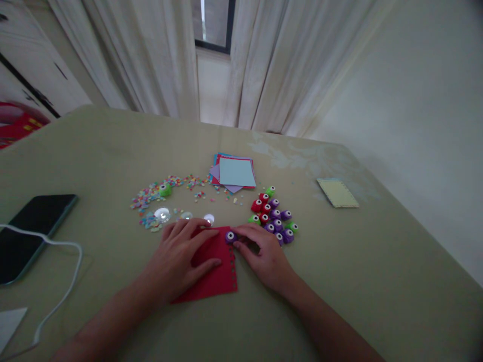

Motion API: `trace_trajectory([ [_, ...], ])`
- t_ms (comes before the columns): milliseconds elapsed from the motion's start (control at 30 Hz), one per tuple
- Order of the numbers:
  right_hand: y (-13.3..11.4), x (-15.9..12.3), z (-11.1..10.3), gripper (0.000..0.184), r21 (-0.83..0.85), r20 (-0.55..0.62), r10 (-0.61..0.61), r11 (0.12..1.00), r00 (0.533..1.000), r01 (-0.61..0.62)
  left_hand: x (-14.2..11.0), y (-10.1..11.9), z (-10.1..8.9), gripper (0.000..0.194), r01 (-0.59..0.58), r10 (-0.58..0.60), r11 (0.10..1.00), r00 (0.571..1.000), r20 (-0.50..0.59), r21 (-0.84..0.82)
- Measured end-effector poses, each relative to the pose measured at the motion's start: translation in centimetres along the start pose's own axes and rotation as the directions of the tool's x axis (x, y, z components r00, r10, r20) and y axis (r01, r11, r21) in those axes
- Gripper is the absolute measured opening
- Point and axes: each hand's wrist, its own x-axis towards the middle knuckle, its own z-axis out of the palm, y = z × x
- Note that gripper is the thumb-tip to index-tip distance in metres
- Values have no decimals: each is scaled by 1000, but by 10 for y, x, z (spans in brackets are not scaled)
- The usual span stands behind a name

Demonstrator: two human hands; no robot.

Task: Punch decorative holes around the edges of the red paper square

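Note:
A red paper sheet (221,274) lies on the table in front of me, with a row of small punched holes along its right edge. My left hand (181,256) rests flat on the sheet, fingers spread, pinning it down. My right hand (262,254) is closed on a small purple craft punch (230,237) sitting at the sheet's upper right corner. Right beside that hand sits a cluster of red, purple and green punches (273,213).
A stack of coloured paper squares (236,173) lies further back. Punched confetti (151,196) and a lone green punch (165,189) spread to the left. A phone (30,231) with a white cable (64,291) lies far left; a yellow notepad (337,192) lies at right.

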Motion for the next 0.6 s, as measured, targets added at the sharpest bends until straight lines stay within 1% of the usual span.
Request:
trace_trajectory([
  [433, 2, 0, 0, 26, -10, 1, -27, 1000, 1000, 27, -1, 1, 2, 50, 17, -17, 1000, 1000, -5, 5],
  [600, 3, -1, 2, 29, 31, -10, -22, 999, 1000, 22, 0, 1, 2, 51, 17, -17, 1000, 1000, -24, 2],
])
